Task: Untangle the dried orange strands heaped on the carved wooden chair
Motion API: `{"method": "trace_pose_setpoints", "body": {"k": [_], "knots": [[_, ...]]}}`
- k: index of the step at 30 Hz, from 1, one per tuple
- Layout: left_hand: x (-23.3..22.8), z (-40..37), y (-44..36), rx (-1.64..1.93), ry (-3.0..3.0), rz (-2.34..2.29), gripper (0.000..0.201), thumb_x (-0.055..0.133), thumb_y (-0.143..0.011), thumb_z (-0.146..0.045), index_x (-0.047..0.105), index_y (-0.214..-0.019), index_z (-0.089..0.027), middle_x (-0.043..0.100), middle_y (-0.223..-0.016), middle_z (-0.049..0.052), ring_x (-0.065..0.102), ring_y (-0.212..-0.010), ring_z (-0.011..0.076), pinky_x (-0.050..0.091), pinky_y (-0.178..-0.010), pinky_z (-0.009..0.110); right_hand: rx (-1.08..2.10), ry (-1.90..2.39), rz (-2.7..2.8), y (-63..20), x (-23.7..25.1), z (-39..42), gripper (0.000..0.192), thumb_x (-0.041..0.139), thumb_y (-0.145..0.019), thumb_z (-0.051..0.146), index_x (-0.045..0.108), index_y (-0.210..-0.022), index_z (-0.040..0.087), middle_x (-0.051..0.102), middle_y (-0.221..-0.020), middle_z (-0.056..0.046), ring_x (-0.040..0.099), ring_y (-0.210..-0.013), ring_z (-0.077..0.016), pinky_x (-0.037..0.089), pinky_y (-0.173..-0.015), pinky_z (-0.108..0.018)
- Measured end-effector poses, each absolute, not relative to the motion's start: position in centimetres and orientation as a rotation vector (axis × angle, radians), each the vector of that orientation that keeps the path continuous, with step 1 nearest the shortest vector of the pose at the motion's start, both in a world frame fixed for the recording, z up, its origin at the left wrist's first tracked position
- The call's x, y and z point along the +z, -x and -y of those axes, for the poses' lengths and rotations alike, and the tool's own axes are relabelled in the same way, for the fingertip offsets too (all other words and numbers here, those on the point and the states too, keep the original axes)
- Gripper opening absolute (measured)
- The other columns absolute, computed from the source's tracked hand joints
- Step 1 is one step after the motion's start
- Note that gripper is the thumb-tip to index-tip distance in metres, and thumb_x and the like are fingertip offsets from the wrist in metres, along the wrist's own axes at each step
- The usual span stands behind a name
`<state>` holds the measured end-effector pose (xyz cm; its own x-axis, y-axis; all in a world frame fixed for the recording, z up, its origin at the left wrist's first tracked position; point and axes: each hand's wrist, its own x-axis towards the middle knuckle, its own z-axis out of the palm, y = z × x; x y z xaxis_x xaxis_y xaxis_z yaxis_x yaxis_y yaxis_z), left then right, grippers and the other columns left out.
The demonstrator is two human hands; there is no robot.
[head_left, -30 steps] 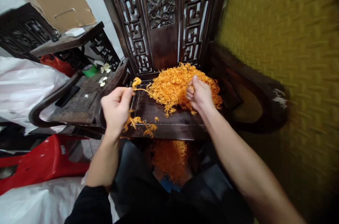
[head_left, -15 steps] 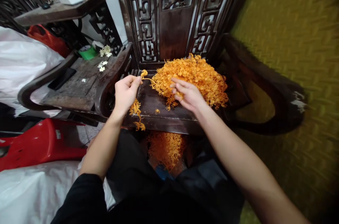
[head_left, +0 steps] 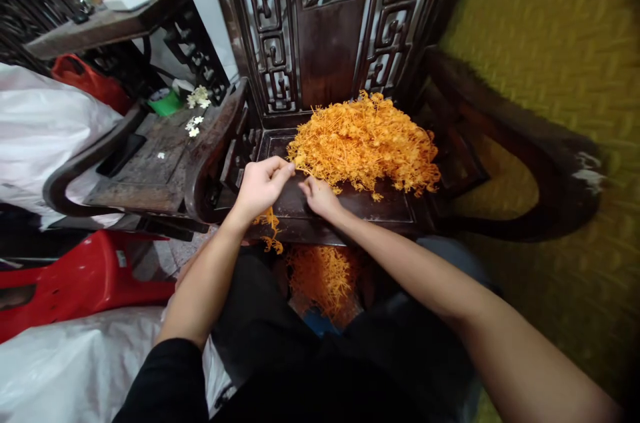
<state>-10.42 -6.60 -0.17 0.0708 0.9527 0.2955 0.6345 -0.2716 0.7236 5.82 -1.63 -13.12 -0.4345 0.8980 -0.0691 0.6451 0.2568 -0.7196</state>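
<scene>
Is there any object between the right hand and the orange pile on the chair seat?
Nothing visible. The right hand rests on the dark seat just at the front edge of the orange pile, with only bare wood between. The left hand is beside it, pinching an orange sprig.

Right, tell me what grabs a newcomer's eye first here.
The bright orange sprig pile heaped on the dark carved chair seat, dead centre. Next, the left hand and right hand meeting at its near edge, then the red plastic stool at lower left.

no readable text, labels, brands or numbers anywhere
</scene>
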Motion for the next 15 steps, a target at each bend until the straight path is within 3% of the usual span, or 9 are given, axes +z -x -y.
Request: {"method": "trace_pose_setpoints", "body": {"k": [2,4,6,8,10,12,15], "knots": [[0.0,6.8,10.3,0.967,-2.011,-1.470,0.035,0.059,-0.093,-0.045,0.072,-0.079,-0.015,0.055,-0.060,-0.002,0.043,-0.055,0.0104,0.031,-0.055,0.025,1.240,1.276,1.894,-6.9,-10.4,0.6,0.033,0.035,-0.106,0.033,0.060,-0.114,0.013,0.067,-0.084,-0.007,0.060,-0.063,-0.0130,0.045,-0.058,-0.024],[0.3,7.0,10.1,0.897,-2.044,-1.397,0.035,0.057,-0.094,-0.045,0.073,-0.082,-0.015,0.059,-0.064,-0.001,0.045,-0.057,0.0105,0.033,-0.056,0.024,1.534,1.035,1.533,-8.3,-7.8,0.2,0.035,0.044,-0.102,0.041,0.061,-0.116,0.014,0.059,-0.075,-0.001,0.046,-0.049,-0.0084,0.031,-0.044,-0.021],[0.6,7.1,9.8,0.856,-2.064,-1.372,0.034,0.056,-0.095,-0.044,0.073,-0.085,-0.015,0.060,-0.066,-0.001,0.047,-0.058,0.0105,0.034,-0.057,0.024,1.701,0.848,1.324,-9.7,-5.7,0.6,0.047,0.048,-0.098,0.056,0.064,-0.117,0.016,0.051,-0.069,0.002,0.033,-0.044,-0.0066,0.020,-0.039,-0.022],[0.7,7.1,9.4,0.825,-2.094,-1.366,0.033,0.056,-0.095,-0.042,0.073,-0.086,-0.015,0.060,-0.065,-0.001,0.047,-0.057,0.0102,0.034,-0.057,0.024,1.713,0.771,1.356,-10.6,-4.4,1.5,0.061,0.045,-0.095,0.069,0.066,-0.119,0.017,0.049,-0.066,0.002,0.033,-0.044,-0.0075,0.021,-0.039,-0.022],[0.6,7.0,9.0,0.795,-2.144,-1.363,0.031,0.056,-0.095,-0.039,0.073,-0.086,-0.015,0.061,-0.065,-0.002,0.047,-0.057,0.0098,0.035,-0.058,0.024,1.550,0.756,1.542,-11.1,-3.8,2.5,0.062,0.052,-0.091,0.071,0.067,-0.121,0.018,0.060,-0.073,-0.002,0.048,-0.054,-0.0111,0.036,-0.046,-0.023],[0.5,6.9,8.5,0.761,-2.199,-1.369,0.027,0.055,-0.095,-0.033,0.073,-0.086,-0.016,0.062,-0.065,-0.002,0.049,-0.057,0.0095,0.036,-0.060,0.024,1.279,0.783,1.727,-11.1,-3.7,3.2,0.055,0.066,-0.087,0.061,0.066,-0.123,0.020,0.071,-0.096,-0.007,0.063,-0.077,-0.0177,0.051,-0.065,-0.030],[0.2,6.8,7.8,0.742,-2.261,-1.411,0.025,0.054,-0.095,-0.029,0.072,-0.083,-0.016,0.058,-0.061,-0.004,0.049,-0.055,0.0091,0.035,-0.060,0.024,0.977,0.852,1.856,-11.2,-3.8,3.5,0.042,0.069,-0.089,0.045,0.067,-0.122,0.019,0.072,-0.117,-0.009,0.068,-0.102,-0.0241,0.052,-0.090,-0.039]]}}
